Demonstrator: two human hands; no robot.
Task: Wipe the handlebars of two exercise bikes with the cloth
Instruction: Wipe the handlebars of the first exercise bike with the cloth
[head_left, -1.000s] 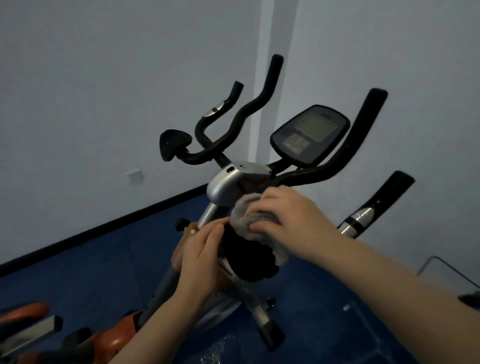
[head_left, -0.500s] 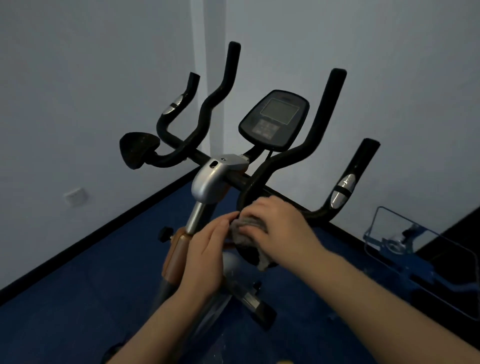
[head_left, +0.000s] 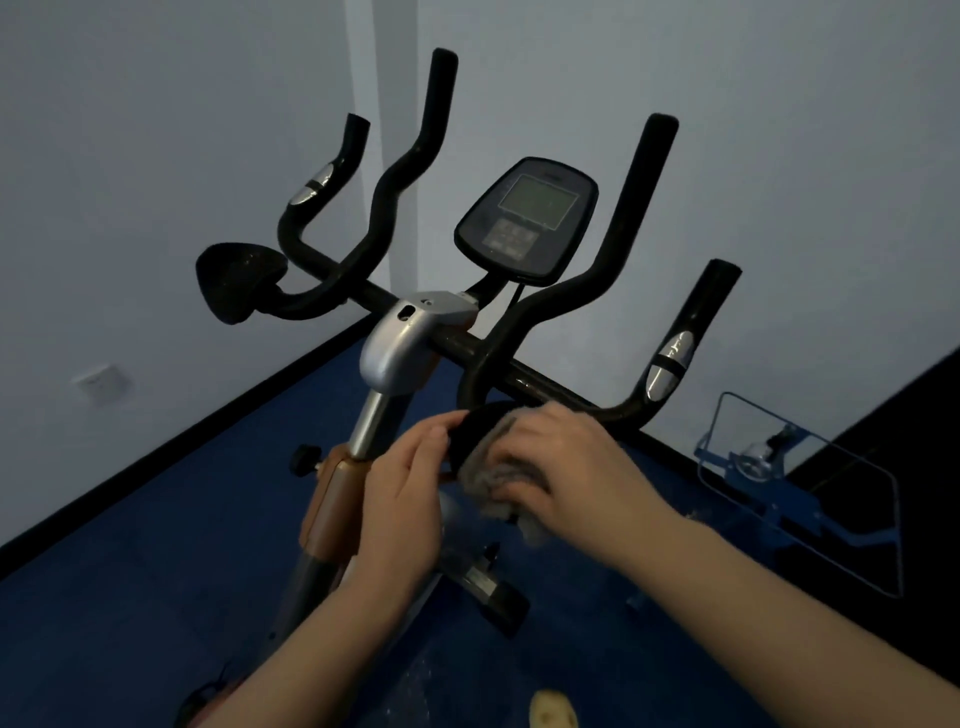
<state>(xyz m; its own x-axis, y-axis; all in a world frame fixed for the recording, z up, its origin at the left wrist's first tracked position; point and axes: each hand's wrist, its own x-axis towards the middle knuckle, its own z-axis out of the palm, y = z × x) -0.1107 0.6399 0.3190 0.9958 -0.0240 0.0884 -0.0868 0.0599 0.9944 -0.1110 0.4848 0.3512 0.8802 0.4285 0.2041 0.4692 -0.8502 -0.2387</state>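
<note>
Grey cloth (head_left: 493, 475) is bunched under the right hand (head_left: 566, 467), whose fingers curl round it and press it on the near black elbow pad (head_left: 475, 431) of the handlebars (head_left: 535, 306). Left hand (head_left: 405, 499) pinches that pad's edge. Beyond stand the console (head_left: 527, 218) and a blue wire basket (head_left: 800, 488); its contents are unclear.

This is looking like a small gym room. An exercise bike (head_left: 395, 353) is standing in a corner, showing black handlebars (head_left: 524, 374) and a console (head_left: 527, 218). Blue flooring (head_left: 130, 597) is covering the ground, and plain pale walls (head_left: 156, 130) with a dark baseboard (head_left: 208, 441) are closing it in. A blue metal frame (head_left: 779, 499) is lying at the right.
</note>
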